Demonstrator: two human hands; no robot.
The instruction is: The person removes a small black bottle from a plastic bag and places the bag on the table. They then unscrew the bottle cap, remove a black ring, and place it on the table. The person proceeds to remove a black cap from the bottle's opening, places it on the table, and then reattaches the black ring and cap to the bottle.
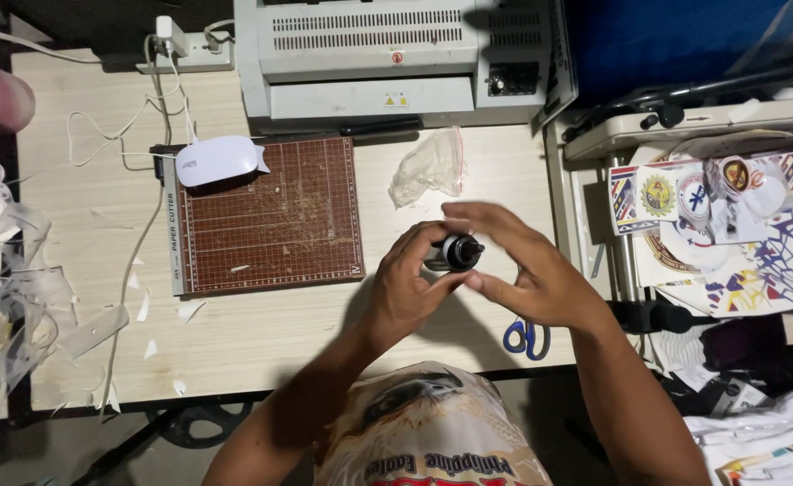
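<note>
A: Identify the item in hand and its location.

B: A small black-and-silver cylindrical object (453, 253), held above the table (261, 333), over the right half of its surface and nearer the front edge than the rear. It does not rest on the table. Its exact kind cannot be determined.

A: State of the left hand?

B: The left hand (410, 283) is closed around the object from below and the left; its fingers curl over the body and grip it.

A: State of the right hand?

B: The right hand (527, 270) has the thumb and lower fingers touching the object's right end. The upper fingers are extended and blurred, spread above the object. Whether this hand grips firmly cannot be determined.

A: Adjacent items?

B: Blue-handled scissors (527, 337) lie near the front edge, just below the right wrist. A crumpled clear plastic bag (430, 167) lies behind the hands, toward the rear edge. A brown grid paper cutter (266, 216) occupies the middle of the surface, with a white mouse (218, 160) on its rear left corner. A grey laminating machine (387, 58) stands at the rear edge. Printed sticker sheets (720, 225) lie beyond the right edge.
</note>
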